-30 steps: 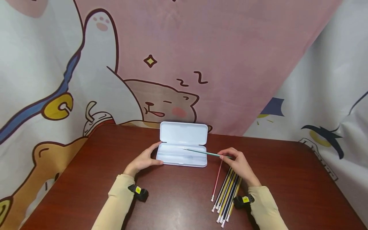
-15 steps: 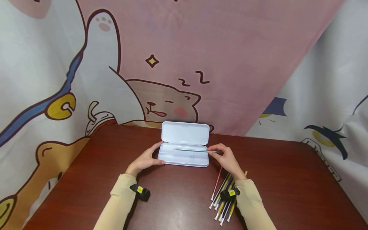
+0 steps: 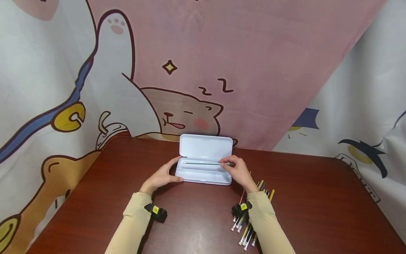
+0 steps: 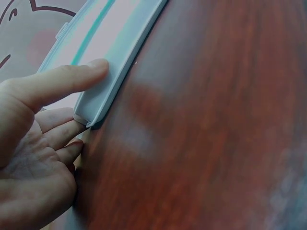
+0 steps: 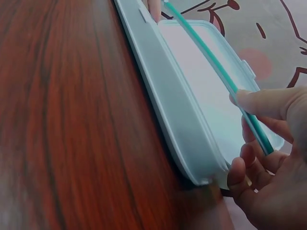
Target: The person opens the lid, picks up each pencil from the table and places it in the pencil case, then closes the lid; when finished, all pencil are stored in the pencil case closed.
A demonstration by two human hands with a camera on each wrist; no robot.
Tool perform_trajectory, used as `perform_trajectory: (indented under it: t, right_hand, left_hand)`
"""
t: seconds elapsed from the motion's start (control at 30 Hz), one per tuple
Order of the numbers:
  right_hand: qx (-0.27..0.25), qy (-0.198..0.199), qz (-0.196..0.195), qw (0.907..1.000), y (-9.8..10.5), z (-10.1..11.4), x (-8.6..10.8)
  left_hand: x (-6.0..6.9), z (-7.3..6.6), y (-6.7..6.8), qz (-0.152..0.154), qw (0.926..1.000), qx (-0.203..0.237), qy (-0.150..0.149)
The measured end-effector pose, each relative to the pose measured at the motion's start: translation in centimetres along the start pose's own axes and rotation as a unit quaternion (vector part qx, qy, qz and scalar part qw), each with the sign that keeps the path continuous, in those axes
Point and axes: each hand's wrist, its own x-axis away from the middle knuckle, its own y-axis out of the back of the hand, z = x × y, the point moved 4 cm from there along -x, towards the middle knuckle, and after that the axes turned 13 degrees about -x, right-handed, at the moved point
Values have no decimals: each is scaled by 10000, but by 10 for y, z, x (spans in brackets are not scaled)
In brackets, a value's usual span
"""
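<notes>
A white pencil case [image 3: 203,176] lies with its lid [image 3: 206,146] raised at the back of the table. My right hand [image 3: 238,172] pinches a green pencil [image 3: 203,163] near one end, holding it lengthwise over the rear part of the case; in the right wrist view the pencil [image 5: 211,58] slants past thumb and fingers [image 5: 268,139]. My left hand [image 3: 161,177] grips the case's left end; the left wrist view shows the thumb [image 4: 81,79] on the near side and fingers around the corner. Under my right forearm lie several pencils [image 3: 246,235] with white-tipped ends, partly hidden.
The reddish-brown table [image 3: 196,218] extends on both sides of the case. Behind it hangs a cartoon-printed cloth [image 3: 253,70], close to the raised lid. A black wrist camera [image 3: 238,210] on my right wrist sits over the loose pencils.
My right hand has moved left with the green pencil, from beside the case to over its right part, and the pencil now lies nearly level along the case. My left hand keeps its grip.
</notes>
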Motion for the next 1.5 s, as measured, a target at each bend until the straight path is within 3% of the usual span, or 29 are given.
perform_trajectory:
  t: [0.63, 1.0, 1.5]
  right_hand:
    - [725, -38, 205, 9971, -13, 5, -5]
    - [524, 16, 406, 9978, -5, 20, 0]
    - [17, -248, 447, 9987, 16, 46, 21]
  left_hand:
    - [1, 0, 0, 8, 10000, 54, 14]
    - [0, 0, 0, 13, 10000, -78, 41]
    - [-1, 0, 0, 7, 10000, -78, -17]
